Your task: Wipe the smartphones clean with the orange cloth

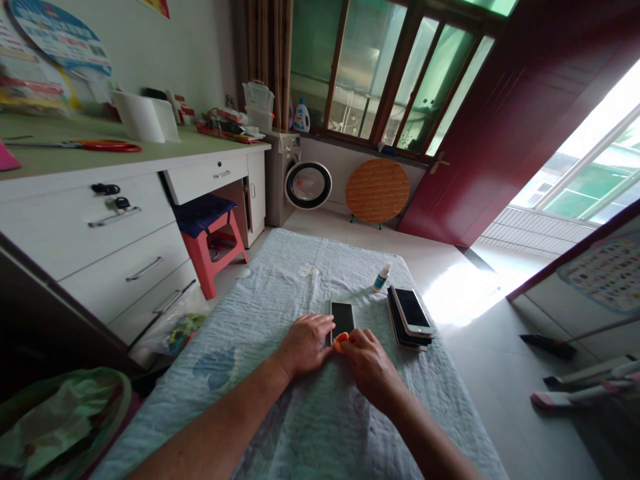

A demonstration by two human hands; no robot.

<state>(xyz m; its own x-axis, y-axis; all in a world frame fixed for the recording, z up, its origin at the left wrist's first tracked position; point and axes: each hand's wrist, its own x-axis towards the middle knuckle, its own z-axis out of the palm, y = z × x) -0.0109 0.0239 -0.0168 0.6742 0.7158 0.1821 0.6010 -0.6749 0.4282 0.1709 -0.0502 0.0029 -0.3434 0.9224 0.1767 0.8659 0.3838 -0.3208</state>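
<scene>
A smartphone [343,313] lies flat on a pale blue quilted cloth [280,287] in front of me. My left hand [306,343] rests on the cloth with its fingers bent against the phone's near left edge. My right hand [367,360] is closed in a pinch on a small orange thing [341,341] at the phone's near end; I cannot make out what it is. To the right, a stack of phones [410,317] lies beside a small white dropper bottle [381,278].
A white desk with drawers [125,220] runs along the left, with a red stool [213,243] under it. A washing machine [297,179] and a round wooden tabletop [377,191] stand at the back wall. Brooms [575,380] lie on the right floor. A green bag [60,420] sits bottom left.
</scene>
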